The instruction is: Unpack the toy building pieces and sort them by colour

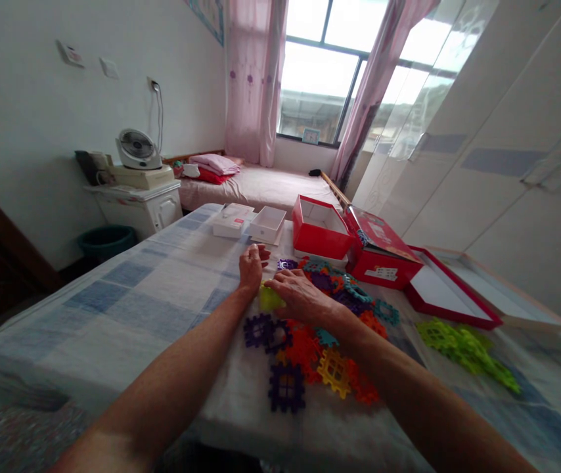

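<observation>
My left hand (251, 266) is at the left edge of a pile of interlocking plastic building pieces (305, 348), half-curled, with nothing visible in it. Across the pile reaches my right hand (303, 295), its fingers bent over a yellow-green piece (270, 299). My right fingers partly cover that piece, and their underside is hidden. Purple window-shaped pieces (286, 387), a yellow one (334, 372) and several orange and teal ones lie around and below my right forearm. Farther right sits a separate heap of lime-green pieces (468, 351).
Behind the pile stand a white box (232, 222), an open white box (267, 225), an open red box (320, 230) and a red printed box (383, 253). A red-rimmed lid (450, 292) and a pale tray (497, 289) lie right. A checked cloth (127, 289) covers the table.
</observation>
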A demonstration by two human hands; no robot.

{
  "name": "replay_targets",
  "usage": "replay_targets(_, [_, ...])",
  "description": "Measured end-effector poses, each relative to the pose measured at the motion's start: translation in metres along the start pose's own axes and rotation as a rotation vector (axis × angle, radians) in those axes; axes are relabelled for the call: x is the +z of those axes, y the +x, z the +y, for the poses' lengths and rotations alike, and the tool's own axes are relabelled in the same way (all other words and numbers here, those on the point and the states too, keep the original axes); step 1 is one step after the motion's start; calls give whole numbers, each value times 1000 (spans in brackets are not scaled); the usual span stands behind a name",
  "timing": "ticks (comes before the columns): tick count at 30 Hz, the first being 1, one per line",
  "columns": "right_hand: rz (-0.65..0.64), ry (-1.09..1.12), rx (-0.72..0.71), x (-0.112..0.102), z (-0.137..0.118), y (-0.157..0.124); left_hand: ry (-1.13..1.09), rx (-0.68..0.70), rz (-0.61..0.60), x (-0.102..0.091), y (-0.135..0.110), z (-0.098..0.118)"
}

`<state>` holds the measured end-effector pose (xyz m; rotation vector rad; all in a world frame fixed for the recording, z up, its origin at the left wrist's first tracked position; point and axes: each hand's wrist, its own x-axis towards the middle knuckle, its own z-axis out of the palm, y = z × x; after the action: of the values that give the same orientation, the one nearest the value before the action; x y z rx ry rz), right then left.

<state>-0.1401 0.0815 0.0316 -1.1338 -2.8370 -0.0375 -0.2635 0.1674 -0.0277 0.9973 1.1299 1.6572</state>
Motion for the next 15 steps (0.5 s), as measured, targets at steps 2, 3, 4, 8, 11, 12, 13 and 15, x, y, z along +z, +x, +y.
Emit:
replay_targets(2, [45,25,16,-4,2,-3,0,1,-1,0,0,0])
replay_targets(3, [74,41,29,-7,3,-6,1,2,-4,0,-1,0])
replay_targets(4, [110,56,42,-11,4,-10,1,2,-9,0,-1,1])
replay_targets(8, [280,93,95,-33,10,-45,9,-5,-34,-1,-4,2])
replay_targets(11, [381,39,213,-45,21,-93,27,0,-41,-2,-4,2])
replay_targets(12, [398,-2,283,-47,26,-113,32,1,-46,-2,-3,2])
replay_targets(13, [403,-48,364,-47,33,-135,35,-3,-44,-2,-2,1])
replay_targets(15, [381,-146,536,-43,46,-179,39,-9,-52,-3,0,-1])
